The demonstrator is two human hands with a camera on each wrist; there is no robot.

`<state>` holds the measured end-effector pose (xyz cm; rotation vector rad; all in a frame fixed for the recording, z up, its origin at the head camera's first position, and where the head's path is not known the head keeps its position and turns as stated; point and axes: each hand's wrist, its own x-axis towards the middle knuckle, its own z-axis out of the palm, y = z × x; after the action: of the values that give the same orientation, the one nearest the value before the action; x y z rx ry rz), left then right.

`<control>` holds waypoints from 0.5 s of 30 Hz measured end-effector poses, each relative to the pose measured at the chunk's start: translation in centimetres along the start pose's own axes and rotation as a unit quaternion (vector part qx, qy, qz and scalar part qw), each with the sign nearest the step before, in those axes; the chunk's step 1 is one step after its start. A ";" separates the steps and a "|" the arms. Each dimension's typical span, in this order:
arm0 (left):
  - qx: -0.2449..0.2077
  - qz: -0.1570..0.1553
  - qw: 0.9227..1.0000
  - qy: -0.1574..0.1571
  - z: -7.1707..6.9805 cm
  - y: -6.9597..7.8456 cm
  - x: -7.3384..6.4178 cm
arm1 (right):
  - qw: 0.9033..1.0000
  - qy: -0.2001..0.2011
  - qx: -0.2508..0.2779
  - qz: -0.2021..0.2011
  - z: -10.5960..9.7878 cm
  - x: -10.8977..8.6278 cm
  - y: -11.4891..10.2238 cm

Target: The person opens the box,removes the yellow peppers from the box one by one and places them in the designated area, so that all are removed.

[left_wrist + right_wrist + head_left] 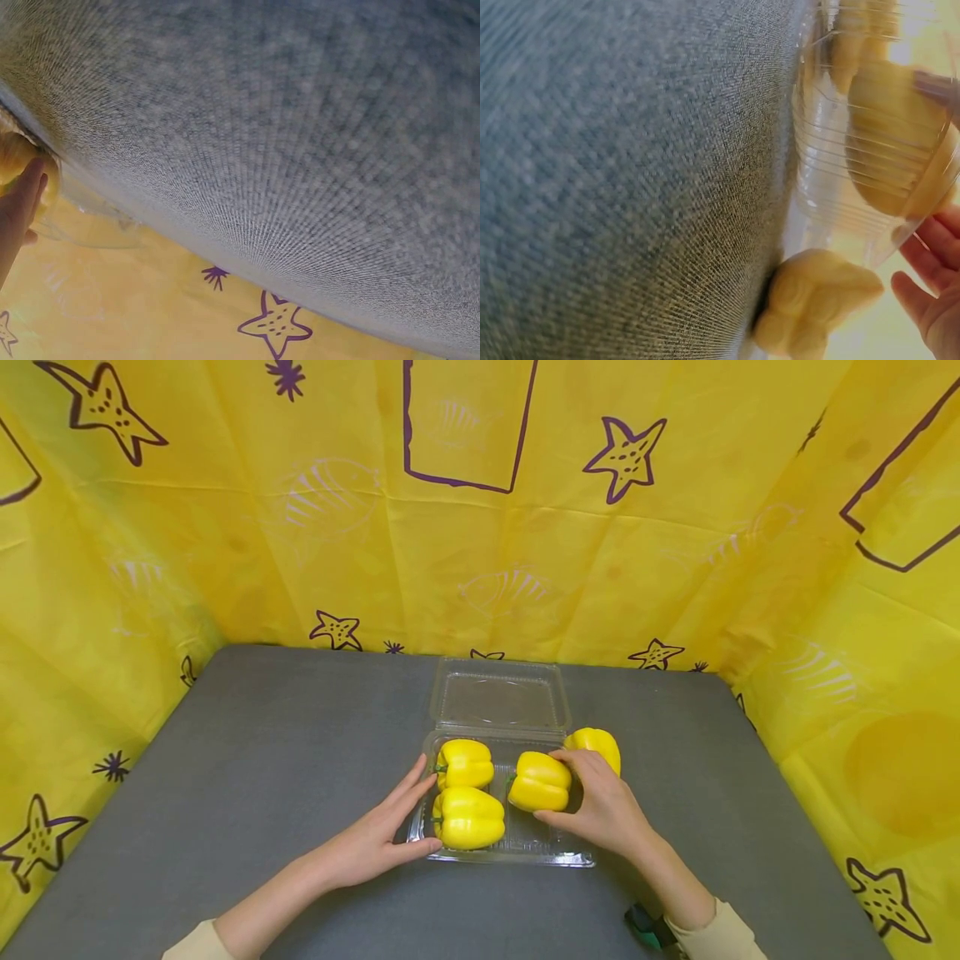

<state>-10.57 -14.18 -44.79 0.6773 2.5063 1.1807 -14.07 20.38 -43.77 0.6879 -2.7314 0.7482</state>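
Note:
A clear plastic clamshell box (517, 862) lies unfolded on the table. Two yellow bell peppers, a back one (468, 763) and a front one (472, 818), sit side by side in its left half. My right hand (606, 802) holds a third bell pepper (542, 782) over the right half, thumb in front and fingers behind. Beside the box's right edge, partly behind that hand, is another bell pepper (596, 743), also seen in the right wrist view. My left hand (367, 842) rests at the box's left edge with its fingers spread and fairly straight, thumb near the front pepper.
The lid (501, 695) is folded back toward the rear of the grey table (300, 735). Yellow printed cloth (480, 543) hangs around the back and sides. A dark strap (647, 928) shows by the right sleeve.

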 end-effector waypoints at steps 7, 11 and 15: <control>0.003 0.000 1.000 0.001 0.0 -0.1 0.0 | 1.000 0.015 0.013 0.004 -0.2 -0.1 -0.2; 0.003 0.001 1.000 0.000 0.1 -0.1 0.0 | 0.999 0.024 0.022 0.005 -0.4 -0.2 -0.3; 0.000 -0.001 1.000 -0.001 0.0 -0.1 0.0 | 0.999 0.034 0.036 0.007 -0.7 -0.2 -0.5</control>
<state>-10.59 -14.20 -44.88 0.6755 2.5037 1.1788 -13.60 20.49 -43.04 0.6461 -2.6615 0.8605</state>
